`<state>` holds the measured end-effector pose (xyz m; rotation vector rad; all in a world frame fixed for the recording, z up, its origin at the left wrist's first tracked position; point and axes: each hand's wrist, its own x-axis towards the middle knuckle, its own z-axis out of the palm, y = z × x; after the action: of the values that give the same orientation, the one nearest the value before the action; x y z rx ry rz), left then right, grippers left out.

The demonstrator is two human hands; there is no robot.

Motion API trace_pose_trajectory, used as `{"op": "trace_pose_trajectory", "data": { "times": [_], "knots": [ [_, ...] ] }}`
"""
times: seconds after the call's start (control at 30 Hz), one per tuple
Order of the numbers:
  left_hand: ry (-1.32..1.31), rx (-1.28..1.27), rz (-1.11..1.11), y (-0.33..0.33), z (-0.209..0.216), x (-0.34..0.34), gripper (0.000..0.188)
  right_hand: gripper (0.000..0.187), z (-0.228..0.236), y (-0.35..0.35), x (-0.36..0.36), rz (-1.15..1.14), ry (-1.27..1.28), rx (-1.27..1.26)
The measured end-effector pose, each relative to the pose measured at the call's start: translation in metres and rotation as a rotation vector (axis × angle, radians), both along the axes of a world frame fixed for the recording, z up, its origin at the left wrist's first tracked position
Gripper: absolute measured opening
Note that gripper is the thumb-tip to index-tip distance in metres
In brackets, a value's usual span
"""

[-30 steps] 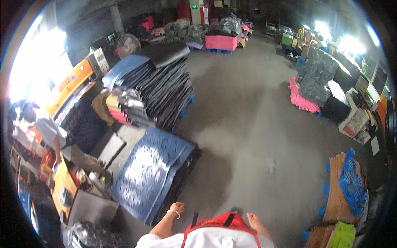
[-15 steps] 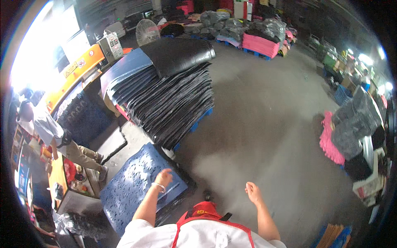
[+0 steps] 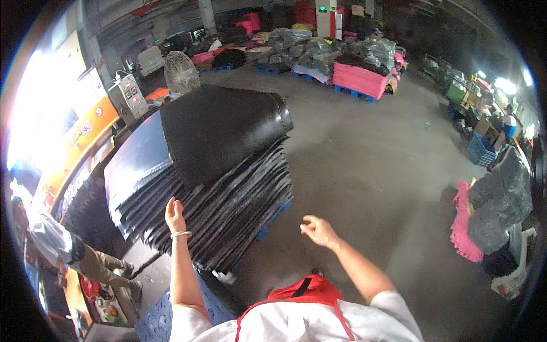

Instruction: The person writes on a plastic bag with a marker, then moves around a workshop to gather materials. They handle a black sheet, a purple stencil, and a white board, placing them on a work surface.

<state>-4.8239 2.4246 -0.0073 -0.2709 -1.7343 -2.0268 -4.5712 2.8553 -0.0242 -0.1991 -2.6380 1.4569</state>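
Note:
A tall stack of dark sheets point(image 3: 228, 211) stands on a blue pallet in front of me. Across its top lies a black sheet point(image 3: 222, 134) with a rolled far-right edge, beside a shiny blue sheet point(image 3: 139, 157). My left hand point(image 3: 174, 215), a pale bangle at the wrist, is raised before the stack's near side with its fingers stretched; contact cannot be told. Over the floor right of the stack, my right hand point(image 3: 319, 231) is empty, fingers loosely bent and apart from the thumb. Below my left forearm shows a blue perforated sheet point(image 3: 156, 319), partly hidden.
At left, a person point(image 3: 62, 239) stands by an orange machine point(image 3: 80, 139) and a small table with items. A fan point(image 3: 181, 73) stands behind the stack. Pink sheets point(image 3: 359, 80) on a pallet and grey wrapped bundles line the back; more bundles point(image 3: 493, 199) sit at right.
I have come closer to the stack, which looks larger. My left hand has moved from over the perforated sheet to the stack; my right hand has swung inward to the left.

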Motion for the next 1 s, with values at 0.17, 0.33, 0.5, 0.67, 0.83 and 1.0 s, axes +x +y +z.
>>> {"op": "trace_pose_trajectory", "data": {
  "times": [0.17, 0.33, 0.5, 0.67, 0.83, 1.0],
  "knots": [
    [-0.296, -0.189, 0.15, 0.005, -0.024, -0.089, 0.04, 0.052, 0.018, 0.091, -0.196, -0.161, 0.257, 0.103],
    [-0.269, -0.23, 0.525, 0.039, -0.028, -0.098, 0.042, 0.071, 0.024, 0.171, -0.394, -0.389, 0.392, 0.226],
    [-0.383, -0.183, 0.395, 0.054, 0.01, -0.084, 0.027, 0.062, 0.009, 0.19, -0.486, -0.144, 0.225, -0.223],
    [-0.634, 0.552, -0.106, 0.079, 0.023, -0.081, 0.047, 0.042, 0.013, 0.212, -0.5, 0.092, -0.052, -0.786],
    [-0.45, 0.551, -0.179, 0.143, 0.022, -0.084, 0.052, 0.075, 0.049, 0.186, -0.462, 0.148, -0.28, -0.859],
    [-0.363, 0.334, 0.196, 0.154, 0.087, -0.044, 0.023, 0.054, 0.097, 0.157, -0.415, -0.041, 0.092, -1.023]
  ]
}}
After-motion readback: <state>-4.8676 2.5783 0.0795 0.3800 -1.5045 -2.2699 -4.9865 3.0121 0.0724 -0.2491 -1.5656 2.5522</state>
